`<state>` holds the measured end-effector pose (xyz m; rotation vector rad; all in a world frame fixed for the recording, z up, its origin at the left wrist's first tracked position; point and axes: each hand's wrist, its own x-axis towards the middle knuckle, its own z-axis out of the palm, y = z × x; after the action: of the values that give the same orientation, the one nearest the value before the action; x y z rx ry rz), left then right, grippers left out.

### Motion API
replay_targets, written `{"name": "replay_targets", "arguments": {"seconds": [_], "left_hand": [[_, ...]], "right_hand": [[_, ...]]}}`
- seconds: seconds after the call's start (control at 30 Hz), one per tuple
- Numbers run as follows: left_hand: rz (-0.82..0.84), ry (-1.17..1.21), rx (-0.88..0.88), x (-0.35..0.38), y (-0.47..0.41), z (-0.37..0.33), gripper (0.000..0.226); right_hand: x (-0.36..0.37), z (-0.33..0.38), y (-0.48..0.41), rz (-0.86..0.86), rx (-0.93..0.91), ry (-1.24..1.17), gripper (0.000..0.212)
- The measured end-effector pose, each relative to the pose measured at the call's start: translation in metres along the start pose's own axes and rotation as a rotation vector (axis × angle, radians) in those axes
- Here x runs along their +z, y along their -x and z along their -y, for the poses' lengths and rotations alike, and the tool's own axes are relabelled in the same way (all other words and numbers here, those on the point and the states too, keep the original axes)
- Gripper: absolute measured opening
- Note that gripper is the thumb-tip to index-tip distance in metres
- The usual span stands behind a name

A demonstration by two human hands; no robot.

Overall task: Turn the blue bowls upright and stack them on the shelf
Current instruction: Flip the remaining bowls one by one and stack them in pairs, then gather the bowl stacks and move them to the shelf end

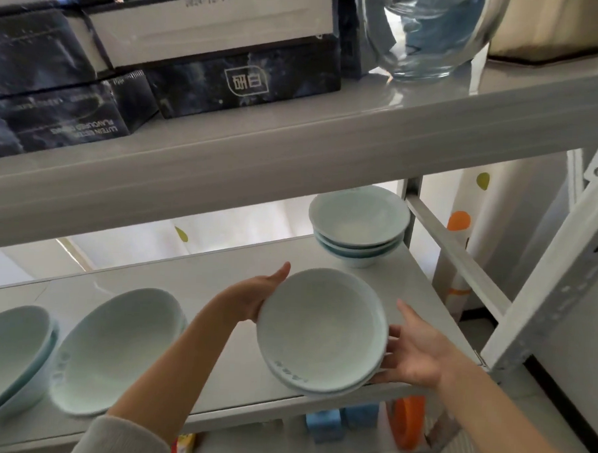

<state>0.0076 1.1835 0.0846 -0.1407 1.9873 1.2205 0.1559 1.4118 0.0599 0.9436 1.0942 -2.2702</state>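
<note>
- Item: held pair (320, 326), two pale blue bowls nested, mouth up and tipped toward the camera. It is lifted above the front of the shelf (219, 291), between both hands, and does not appear to rest on the board.
- Item: stack (359, 225), three blue bowls upright at the back right corner of the same shelf, well apart from the held pair.
- Item: two further lots of blue bowls, one near (121, 348) and one at the left edge (7, 354). Both seem to lie mouth-down, and each shows a double rim, so probably nested pairs. Judged not yet turned.
- Risk: the inner bowl of the held pair is loose in the outer one. More tilt could slide it out over the front edge.
- Risk: the stack stands close under the upper shelf (294, 150). Adding two bowls from above leaves little headroom, and a rim could knock the board or the stack.
- Risk: a landing off-centre would leave the taller stack leaning near the shelf's right edge.
- Left hand (253, 299): palm against the pair's left wall, thumb laid up along the far rim. Its other fingers are hidden behind the bowl. Judged a clasp.
- Right hand (415, 354): spread wide, with fingers (394, 336) nearly straight and touching the pair's lower right side as a prop. Thumb raised clear of the rim.
- Also present: dark boxes (245, 83) and a glass vessel (426, 33) on the upper shelf.
</note>
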Motion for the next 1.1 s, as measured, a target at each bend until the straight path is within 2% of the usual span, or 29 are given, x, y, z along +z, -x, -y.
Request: {"name": "replay_targets", "arguments": {"seconds": [0.23,0.37,0.43,0.53,0.63,0.7,0.8,0.93,1.0,1.1], "left_hand": [[-0.040,0.134,0.074,0.073,-0.004,-0.023,0.063],[-0.063,0.329,0.137,0.092,0.004,-0.018,0.056],[-0.093,0.423,0.198,0.096,0.008,-0.008,0.052],[-0.360,0.436,0.364,0.089,0.016,0.010,0.036],[-0.715,0.401,0.488,0.058,0.037,0.043,0.030],[-0.912,0.343,0.500,0.034,0.054,0.058,0.031],[-1.187,0.361,0.430,-0.023,0.082,0.092,0.036],[-1.347,0.390,0.189,-0.085,0.108,0.144,0.048],[-1.342,0.322,0.074,-0.108,0.118,0.166,0.050],[-1.186,0.363,-0.066,-0.131,0.121,0.193,0.057]], "right_hand": [[-0.051,0.027,0.032,-0.117,-0.099,-0.013,0.069],[-0.067,0.023,0.032,-0.111,-0.117,-0.147,0.077],[-0.071,0.009,0.028,-0.158,-0.113,-0.308,0.073],[-0.065,-0.021,0.024,-0.252,-0.161,-0.472,0.056],[-0.040,-0.056,0.011,-0.281,-0.181,-0.448,0.038],[-0.024,-0.073,0.001,-0.233,-0.138,-0.405,0.034],[0.021,-0.109,-0.017,-0.145,-0.046,-0.314,0.039],[0.105,-0.141,-0.036,-0.007,0.014,-0.171,0.033],[0.150,-0.152,-0.044,0.077,0.026,-0.099,0.033],[0.211,-0.160,-0.051,0.177,0.028,0.002,0.040]]}}
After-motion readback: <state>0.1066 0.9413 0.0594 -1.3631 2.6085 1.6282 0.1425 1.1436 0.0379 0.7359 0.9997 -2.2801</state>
